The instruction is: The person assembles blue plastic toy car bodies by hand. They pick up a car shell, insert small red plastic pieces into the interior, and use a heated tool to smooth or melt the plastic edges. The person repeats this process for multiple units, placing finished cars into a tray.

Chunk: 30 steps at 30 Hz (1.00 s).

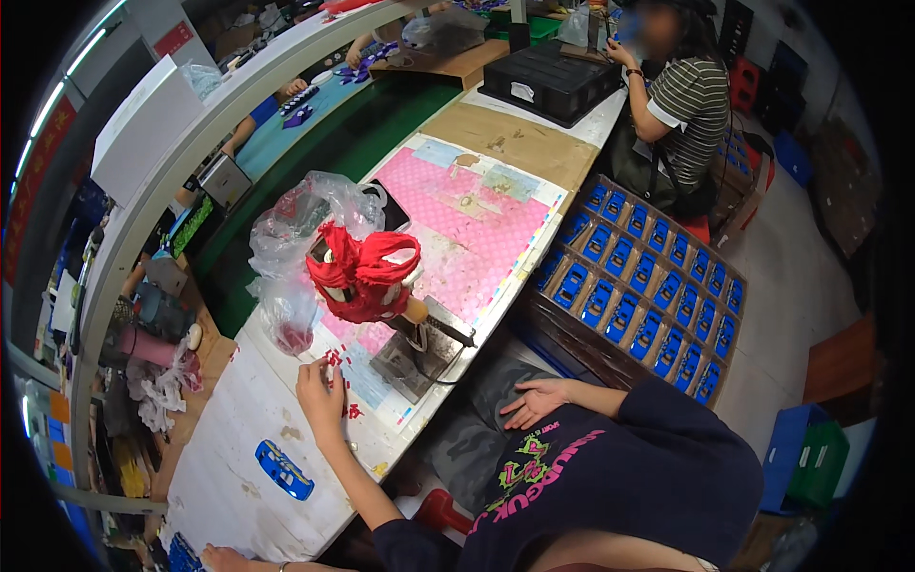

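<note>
My left hand (322, 393) rests on the white worktable (229, 419) at a scatter of tiny red pieces (351, 411). Its thumb and fingers look slightly apart, with nothing visible between them. Palm up and fingers spread, my right hand (537, 400) lies over my lap holding nothing. A blue toy car (284, 469) sits alone on the table, left of my left forearm. Just beyond my left hand stands a small bench machine (416, 348) on a metal base, its head wrapped in red cloth (367, 272). The machine's lower parts are partly hidden.
Cartons of blue toy cars (648, 286) stand to my right. Clear plastic bags (310, 224) lie behind the machine, beside a pink patterned sheet (477, 214). A black case (551, 78) is at the far end. A co-worker (681, 105) sits beyond; another person's hand (224, 558) shows lower left.
</note>
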Each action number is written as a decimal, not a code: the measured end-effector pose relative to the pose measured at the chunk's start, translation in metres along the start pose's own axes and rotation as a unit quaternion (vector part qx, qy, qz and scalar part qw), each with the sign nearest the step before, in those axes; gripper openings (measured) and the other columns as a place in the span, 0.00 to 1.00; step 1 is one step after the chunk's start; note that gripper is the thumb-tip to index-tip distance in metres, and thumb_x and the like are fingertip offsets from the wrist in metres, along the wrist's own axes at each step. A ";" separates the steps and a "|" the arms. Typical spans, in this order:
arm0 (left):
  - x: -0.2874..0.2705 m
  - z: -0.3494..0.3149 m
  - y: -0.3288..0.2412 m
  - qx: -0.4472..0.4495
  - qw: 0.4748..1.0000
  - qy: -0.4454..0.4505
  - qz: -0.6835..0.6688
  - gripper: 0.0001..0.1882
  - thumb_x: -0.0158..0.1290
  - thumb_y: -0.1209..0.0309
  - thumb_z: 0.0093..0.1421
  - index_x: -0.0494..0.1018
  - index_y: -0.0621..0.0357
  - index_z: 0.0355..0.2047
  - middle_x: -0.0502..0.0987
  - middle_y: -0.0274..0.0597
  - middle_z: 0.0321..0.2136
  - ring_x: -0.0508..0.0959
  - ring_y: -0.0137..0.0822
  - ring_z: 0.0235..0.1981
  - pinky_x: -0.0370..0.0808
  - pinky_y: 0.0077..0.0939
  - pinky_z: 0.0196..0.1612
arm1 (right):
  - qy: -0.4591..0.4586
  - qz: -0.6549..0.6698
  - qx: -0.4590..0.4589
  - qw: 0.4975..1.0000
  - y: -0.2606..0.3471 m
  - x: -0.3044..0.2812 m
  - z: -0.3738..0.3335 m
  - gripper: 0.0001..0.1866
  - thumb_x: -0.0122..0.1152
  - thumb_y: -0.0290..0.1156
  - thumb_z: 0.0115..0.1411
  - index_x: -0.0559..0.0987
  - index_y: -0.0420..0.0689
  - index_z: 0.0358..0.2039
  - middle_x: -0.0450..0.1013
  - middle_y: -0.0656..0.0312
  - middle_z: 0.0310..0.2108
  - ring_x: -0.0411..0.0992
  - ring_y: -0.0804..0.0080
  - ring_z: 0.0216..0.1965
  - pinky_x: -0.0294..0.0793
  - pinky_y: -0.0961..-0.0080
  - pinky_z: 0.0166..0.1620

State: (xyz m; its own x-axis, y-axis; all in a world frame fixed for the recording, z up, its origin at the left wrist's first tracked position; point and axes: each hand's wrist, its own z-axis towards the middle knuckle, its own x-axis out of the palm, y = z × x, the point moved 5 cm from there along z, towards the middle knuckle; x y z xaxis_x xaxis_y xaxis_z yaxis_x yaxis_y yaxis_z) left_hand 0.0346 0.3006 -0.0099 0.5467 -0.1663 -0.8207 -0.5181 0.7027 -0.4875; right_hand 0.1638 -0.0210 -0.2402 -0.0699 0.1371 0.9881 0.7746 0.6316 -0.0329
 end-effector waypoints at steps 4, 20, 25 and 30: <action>0.001 -0.009 0.001 0.062 0.996 -0.056 -0.013 0.10 0.52 0.75 0.47 0.69 0.63 0.31 0.66 0.42 0.26 0.67 0.35 0.25 0.65 0.25 0.30 | 0.020 0.001 0.038 0.999 0.006 -0.001 0.001 0.35 0.36 0.53 0.57 0.49 0.41 0.57 0.45 0.41 0.56 0.50 0.57 0.57 0.48 0.67 0.57; 0.003 -0.010 -0.009 0.064 0.995 -0.058 -0.051 0.03 0.49 0.80 0.46 0.66 0.66 0.22 0.66 0.43 0.20 0.68 0.36 0.23 0.65 0.25 0.29 | 0.064 0.029 0.073 0.995 0.007 -0.003 -0.002 0.34 0.35 0.52 0.58 0.48 0.43 0.58 0.41 0.41 0.58 0.45 0.56 0.59 0.46 0.65 0.58; 0.000 -0.012 -0.010 0.078 0.992 -0.096 -0.034 0.04 0.49 0.79 0.45 0.65 0.64 0.23 0.67 0.44 0.20 0.67 0.41 0.25 0.64 0.30 0.31 | 0.028 0.006 0.071 0.997 0.007 -0.005 -0.002 0.37 0.38 0.54 0.56 0.47 0.44 0.58 0.40 0.41 0.58 0.45 0.55 0.59 0.47 0.64 0.57; 0.003 -0.012 -0.003 0.059 0.993 -0.096 -0.041 0.05 0.49 0.80 0.44 0.65 0.63 0.23 0.67 0.44 0.21 0.68 0.41 0.24 0.63 0.31 0.31 | 0.032 0.018 0.073 0.997 0.007 -0.005 -0.002 0.36 0.38 0.54 0.56 0.47 0.44 0.58 0.40 0.42 0.58 0.44 0.56 0.59 0.47 0.64 0.57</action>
State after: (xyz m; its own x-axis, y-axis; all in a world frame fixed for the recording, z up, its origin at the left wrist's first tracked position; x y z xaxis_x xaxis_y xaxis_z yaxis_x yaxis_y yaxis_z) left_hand 0.0297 0.2894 -0.0142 0.7043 -0.0996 -0.7028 -0.3922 0.7706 -0.5023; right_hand 0.1708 -0.0186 -0.2449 -0.0002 0.1164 0.9932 0.6754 0.7325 -0.0857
